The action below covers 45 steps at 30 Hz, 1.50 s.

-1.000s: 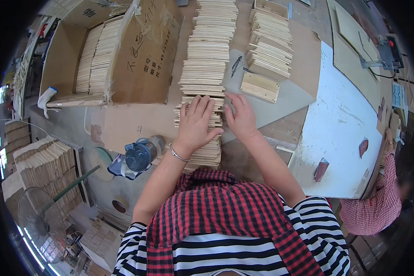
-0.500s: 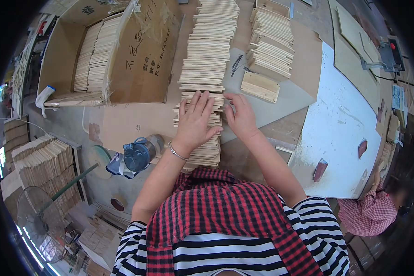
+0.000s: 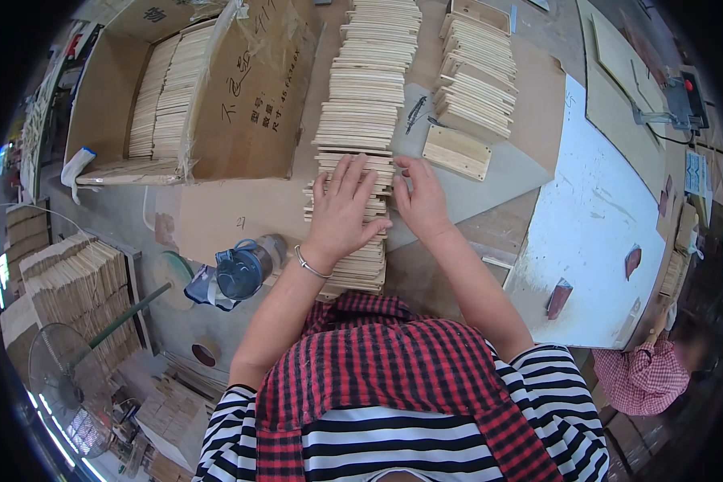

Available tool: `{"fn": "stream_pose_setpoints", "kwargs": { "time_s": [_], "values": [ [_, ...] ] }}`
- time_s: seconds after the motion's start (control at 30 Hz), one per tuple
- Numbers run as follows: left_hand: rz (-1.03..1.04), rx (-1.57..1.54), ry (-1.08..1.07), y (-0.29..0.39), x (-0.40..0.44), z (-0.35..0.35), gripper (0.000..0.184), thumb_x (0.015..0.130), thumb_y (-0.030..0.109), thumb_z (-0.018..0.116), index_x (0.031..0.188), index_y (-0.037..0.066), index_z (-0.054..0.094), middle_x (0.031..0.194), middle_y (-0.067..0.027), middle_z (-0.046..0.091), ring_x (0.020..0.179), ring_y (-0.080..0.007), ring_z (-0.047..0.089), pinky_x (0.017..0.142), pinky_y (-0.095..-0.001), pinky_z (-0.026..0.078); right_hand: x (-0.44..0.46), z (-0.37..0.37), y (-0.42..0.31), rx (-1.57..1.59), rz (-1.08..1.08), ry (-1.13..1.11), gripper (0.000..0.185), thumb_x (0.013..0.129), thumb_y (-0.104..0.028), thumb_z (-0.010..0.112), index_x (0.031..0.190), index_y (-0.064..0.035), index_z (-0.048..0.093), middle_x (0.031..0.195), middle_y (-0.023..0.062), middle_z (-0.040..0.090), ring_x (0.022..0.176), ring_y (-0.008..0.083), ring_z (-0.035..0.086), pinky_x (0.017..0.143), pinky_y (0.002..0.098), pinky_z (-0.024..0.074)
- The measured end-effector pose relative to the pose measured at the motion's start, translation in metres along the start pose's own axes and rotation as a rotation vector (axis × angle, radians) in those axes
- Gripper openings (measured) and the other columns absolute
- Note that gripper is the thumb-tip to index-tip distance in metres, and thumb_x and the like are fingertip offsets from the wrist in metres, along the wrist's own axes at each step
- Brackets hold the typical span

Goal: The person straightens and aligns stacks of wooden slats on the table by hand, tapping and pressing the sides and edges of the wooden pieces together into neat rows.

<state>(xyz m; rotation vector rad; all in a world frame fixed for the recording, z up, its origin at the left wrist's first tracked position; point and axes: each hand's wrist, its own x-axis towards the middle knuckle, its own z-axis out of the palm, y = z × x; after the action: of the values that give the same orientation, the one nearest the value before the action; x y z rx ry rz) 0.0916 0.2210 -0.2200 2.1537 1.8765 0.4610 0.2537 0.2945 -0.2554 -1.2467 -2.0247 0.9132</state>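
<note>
A long row of thin wooden pieces (image 3: 361, 96) runs from the far edge of the table toward my body. Across the top of its near part lies my left hand (image 3: 343, 210), palm down with fingers a little apart. My right hand (image 3: 420, 197) is at the right side of the same row, its fingers bent and apart, the tips near the ends of the pieces. A narrow dark gap crosses the row just beyond my fingertips. Right of the row, a single wooden plate (image 3: 456, 152) with small holes lies flat below a shorter row of similar pieces (image 3: 478, 76).
An open cardboard box (image 3: 249, 104) holding wooden pieces stands at the left. Near my left forearm is a blue-lidded bottle (image 3: 241, 271). A white board (image 3: 590, 217) lies at the right, and a person in a checkered top (image 3: 643, 377) is beyond it. A fan (image 3: 66, 369) stands lower left.
Both hands stay almost in place on the row. At the far right, the other person's arm has lowered and moved inward.
</note>
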Motion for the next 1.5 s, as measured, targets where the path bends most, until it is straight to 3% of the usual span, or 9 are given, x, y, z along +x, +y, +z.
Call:
{"fn": "stream_pose_setpoints", "kwargs": {
  "time_s": [0.3, 0.4, 0.9, 1.27, 1.5],
  "values": [
    [-0.027, 0.031, -0.046, 0.002, 0.013, -0.005, 0.085, 0.072, 0.057, 0.069, 0.134, 0.004, 0.047, 0.138, -0.0135, 0.044, 0.131, -0.031, 0.037, 0.102, -0.051, 0.028, 0.0, 0.0, 0.002, 0.02, -0.023, 0.007, 0.03, 0.084, -0.002, 0.059, 0.113, -0.0032, 0.056, 0.099, 0.0146, 0.059, 0.088, 0.0294, 0.06, 0.076, 0.036, 0.0498],
    [-0.03, 0.049, -0.049, 0.002, 0.018, -0.004, 0.085, 0.072, 0.059, 0.067, 0.134, 0.004, 0.047, 0.135, -0.0135, 0.046, 0.128, -0.031, 0.039, 0.101, -0.0495, 0.028, 0.003, -0.002, 0.001, 0.035, -0.005, 0.002, 0.027, 0.082, -0.006, 0.06, 0.108, -0.005, 0.059, 0.096, 0.0137, 0.06, 0.089, 0.0345, 0.059, 0.076, 0.0428, 0.0474],
    [-0.044, 0.007, -0.015, 0.002, 0.026, -0.002, 0.086, 0.072, 0.06, 0.067, 0.132, 0.002, 0.048, 0.129, -0.0146, 0.048, 0.122, -0.0315, 0.042, 0.1, -0.047, 0.028, 0.032, 0.003, 0.01, 0.107, 0.057, 0.01, 0.019, 0.087, -0.016, 0.06, 0.102, -0.0058, 0.065, 0.094, 0.0133, 0.063, 0.093, 0.033, 0.059, 0.08, 0.0421, 0.0464],
    [-0.014, 0.061, -0.01, -0.005, 0.021, 0.007, 0.09, 0.073, 0.059, 0.067, 0.138, 0.002, 0.044, 0.148, -0.012, 0.038, 0.139, -0.0306, 0.03, 0.105, -0.0517, 0.024, 0.024, 0.003, 0.007, 0.06, 0.033, 0.001, 0.023, 0.087, -0.016, 0.06, 0.107, -0.0074, 0.065, 0.104, 0.0107, 0.065, 0.097, 0.0307, 0.06, 0.084, 0.0415, 0.0443],
    [-0.01, 0.068, -0.014, -0.003, 0.02, 0.006, 0.089, 0.072, 0.054, 0.07, 0.138, 0.001, 0.044, 0.146, -0.0133, 0.04, 0.138, -0.0301, 0.033, 0.104, -0.0524, 0.025, 0.024, 0.002, 0.006, 0.049, 0.061, -0.011, 0.023, 0.087, -0.016, 0.06, 0.108, -0.0079, 0.065, 0.105, 0.0102, 0.065, 0.098, 0.0305, 0.06, 0.086, 0.0414, 0.0439]
  ]
}}
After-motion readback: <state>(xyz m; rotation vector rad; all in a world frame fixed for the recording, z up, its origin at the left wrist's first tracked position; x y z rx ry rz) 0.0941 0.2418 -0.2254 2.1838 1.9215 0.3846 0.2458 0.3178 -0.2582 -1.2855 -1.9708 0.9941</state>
